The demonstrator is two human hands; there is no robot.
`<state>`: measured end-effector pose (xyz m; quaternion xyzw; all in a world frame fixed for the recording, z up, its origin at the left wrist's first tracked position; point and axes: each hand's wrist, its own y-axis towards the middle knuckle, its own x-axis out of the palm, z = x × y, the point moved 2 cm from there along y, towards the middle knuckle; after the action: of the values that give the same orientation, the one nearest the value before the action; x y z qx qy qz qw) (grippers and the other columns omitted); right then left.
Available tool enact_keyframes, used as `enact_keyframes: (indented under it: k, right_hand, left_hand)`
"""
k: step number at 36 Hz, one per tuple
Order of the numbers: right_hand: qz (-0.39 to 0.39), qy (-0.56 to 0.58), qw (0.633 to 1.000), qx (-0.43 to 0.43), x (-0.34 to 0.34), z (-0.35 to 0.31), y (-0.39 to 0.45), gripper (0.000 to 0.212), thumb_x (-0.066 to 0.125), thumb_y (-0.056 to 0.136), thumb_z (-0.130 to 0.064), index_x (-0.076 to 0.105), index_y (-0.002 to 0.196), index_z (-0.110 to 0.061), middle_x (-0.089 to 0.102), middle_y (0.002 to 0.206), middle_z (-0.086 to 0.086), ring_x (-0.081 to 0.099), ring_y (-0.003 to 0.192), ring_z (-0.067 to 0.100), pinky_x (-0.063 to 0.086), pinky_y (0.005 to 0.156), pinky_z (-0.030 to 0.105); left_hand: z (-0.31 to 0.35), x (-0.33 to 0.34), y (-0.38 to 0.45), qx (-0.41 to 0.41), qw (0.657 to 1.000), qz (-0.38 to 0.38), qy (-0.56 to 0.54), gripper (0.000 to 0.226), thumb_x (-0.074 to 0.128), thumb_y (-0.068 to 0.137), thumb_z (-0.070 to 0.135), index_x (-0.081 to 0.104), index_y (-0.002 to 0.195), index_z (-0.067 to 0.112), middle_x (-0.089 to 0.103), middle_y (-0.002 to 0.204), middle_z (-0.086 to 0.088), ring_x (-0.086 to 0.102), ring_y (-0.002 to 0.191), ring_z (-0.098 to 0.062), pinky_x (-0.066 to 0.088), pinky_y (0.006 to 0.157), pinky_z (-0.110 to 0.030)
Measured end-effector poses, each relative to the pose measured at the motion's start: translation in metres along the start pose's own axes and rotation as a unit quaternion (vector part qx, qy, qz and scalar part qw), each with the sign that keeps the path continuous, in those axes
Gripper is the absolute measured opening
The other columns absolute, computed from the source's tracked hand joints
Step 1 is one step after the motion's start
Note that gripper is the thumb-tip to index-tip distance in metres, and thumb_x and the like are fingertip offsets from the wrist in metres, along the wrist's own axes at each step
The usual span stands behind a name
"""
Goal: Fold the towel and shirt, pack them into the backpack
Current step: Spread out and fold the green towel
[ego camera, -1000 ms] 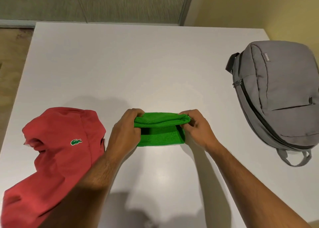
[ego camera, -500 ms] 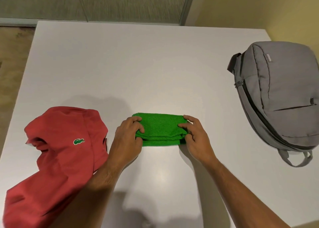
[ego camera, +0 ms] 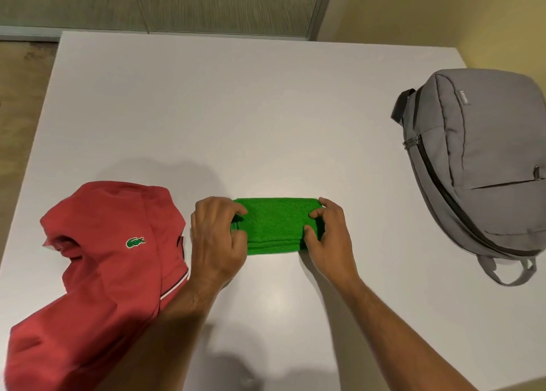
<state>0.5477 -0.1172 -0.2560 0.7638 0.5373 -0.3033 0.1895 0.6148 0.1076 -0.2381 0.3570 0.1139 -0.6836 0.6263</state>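
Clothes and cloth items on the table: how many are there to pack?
2. The green towel lies folded at the table's middle front, held at its ends by both hands. The red shirt lies unfolded at the front left. None seems hidden.

In front of me is a white table point(ego camera: 266, 109), its top smooth and a little glossy. A green towel point(ego camera: 274, 225) lies folded into a small thick rectangle near the middle of the near side. To my left a red shirt point(ego camera: 112, 257) lies rumpled on the table, unfolded, its lower end running off toward the near left corner. Well apart on my right a grey backpack point(ego camera: 484, 154) lies flat, zipped, its handle loop toward me.
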Motion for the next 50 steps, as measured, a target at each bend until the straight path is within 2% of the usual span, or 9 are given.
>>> enact_keyframes:
  k: [3, 8, 14, 18, 23, 31, 38, 44, 50]
  right_hand:
    - [0.002, -0.021, 1.0, 0.002, 0.002, -0.004, -0.001, 0.027, 0.062, 0.092, -0.003, 0.056, 0.115, -0.015, 0.039, 0.15, -0.007, 0.044, 0.119, -0.017, 0.04, 0.09, 0.009]
    - [0.02, -0.061, 0.998, 0.001, 0.006, -0.008, -0.001, 0.028, 0.061, 0.085, -0.004, 0.057, 0.111, -0.015, 0.045, 0.15, -0.001, 0.048, 0.13, 0.016, 0.046, 0.103, 0.039]
    - [0.019, -0.083, 0.996, 0.026, 0.009, -0.013, -0.003, 0.03, 0.054, 0.076, -0.014, 0.06, 0.105, -0.013, 0.049, 0.148, 0.005, 0.048, 0.128, 0.02, 0.038, 0.105, 0.033]
    - [0.061, -0.102, 0.993, -0.003, 0.009, -0.021, -0.002, 0.023, 0.056, 0.079, -0.014, 0.064, 0.1, -0.008, 0.056, 0.141, 0.015, 0.048, 0.133, 0.025, 0.027, 0.106, 0.021]
    - [0.085, -0.11, 0.986, -0.09, 0.016, -0.048, 0.012, 0.022, 0.047, 0.097, -0.012, 0.068, 0.1, -0.004, 0.058, 0.144, 0.015, 0.047, 0.141, 0.028, 0.037, 0.116, 0.044]
    - [0.1, -0.213, 0.946, -0.221, 0.037, -0.088, 0.029, 0.024, 0.052, 0.095, -0.013, 0.069, 0.11, -0.005, 0.062, 0.14, 0.016, 0.051, 0.138, 0.033, 0.037, 0.114, 0.047]
    - [-0.04, -0.315, 0.94, -0.127, 0.061, -0.058, 0.039, 0.048, 0.032, 0.109, -0.031, 0.054, 0.146, -0.01, 0.052, 0.155, 0.012, 0.039, 0.149, 0.029, 0.028, 0.124, 0.048]
    - [-0.07, -0.318, 0.944, -0.048, 0.047, -0.015, 0.022, 0.067, 0.008, 0.109, -0.055, 0.028, 0.164, -0.023, 0.018, 0.173, 0.001, 0.011, 0.16, 0.021, 0.014, 0.128, 0.049]
    - [-0.075, -0.316, 0.945, -0.037, 0.045, -0.006, 0.021, 0.07, 0.002, 0.106, -0.061, 0.014, 0.167, -0.028, 0.006, 0.175, -0.003, -0.003, 0.161, 0.018, 0.008, 0.128, 0.054]
  left_hand:
    - [0.015, 0.005, 0.012, 0.011, 1.0, 0.02, 0.001, 0.023, 0.047, 0.076, 0.008, 0.066, 0.088, 0.011, 0.06, 0.091, 0.001, 0.052, 0.092, -0.025, 0.044, 0.077, -0.044]
    - [0.028, 0.02, 0.034, 0.023, 1.0, 0.012, -0.004, 0.026, 0.051, 0.08, -0.003, 0.066, 0.098, 0.009, 0.063, 0.098, -0.002, 0.058, 0.094, -0.023, 0.049, 0.079, -0.037]
    - [0.003, 0.065, 0.025, 0.06, 0.974, -0.132, 0.174, 0.038, 0.054, 0.097, 0.016, 0.058, 0.134, 0.006, 0.049, 0.152, -0.014, 0.039, 0.147, -0.03, 0.038, 0.116, -0.046]
    - [-0.008, 0.072, 0.012, 0.049, 0.952, -0.182, 0.242, 0.054, 0.027, 0.105, 0.031, 0.047, 0.147, 0.004, 0.039, 0.16, -0.018, 0.031, 0.152, -0.032, 0.033, 0.119, -0.049]
    - [-0.006, 0.073, 0.01, 0.043, 0.946, -0.198, 0.253, 0.058, 0.02, 0.106, 0.033, 0.04, 0.154, 0.006, 0.033, 0.164, -0.015, 0.024, 0.155, -0.03, 0.028, 0.123, -0.049]
    - [-0.011, 0.071, 0.007, 0.042, 0.95, -0.205, 0.23, 0.079, 0.023, 0.096, 0.057, 0.026, 0.16, 0.011, 0.026, 0.167, -0.012, 0.019, 0.157, -0.027, 0.025, 0.124, -0.051]
    - [-0.016, 0.076, 0.007, 0.037, 0.93, -0.223, 0.289, 0.083, 0.046, 0.097, 0.057, 0.017, 0.164, 0.016, 0.012, 0.171, -0.007, 0.004, 0.159, -0.025, 0.015, 0.127, -0.049]
    - [-0.01, 0.072, 0.01, 0.033, 0.929, -0.211, 0.302, 0.06, 0.019, 0.106, 0.042, 0.03, 0.16, 0.017, 0.021, 0.17, -0.008, 0.01, 0.158, -0.028, 0.02, 0.124, -0.053]
    - [-0.011, 0.068, 0.011, 0.013, 0.934, -0.202, 0.295, 0.062, 0.025, 0.104, 0.046, 0.031, 0.16, 0.018, 0.02, 0.17, -0.007, 0.008, 0.159, -0.027, 0.021, 0.123, -0.056]
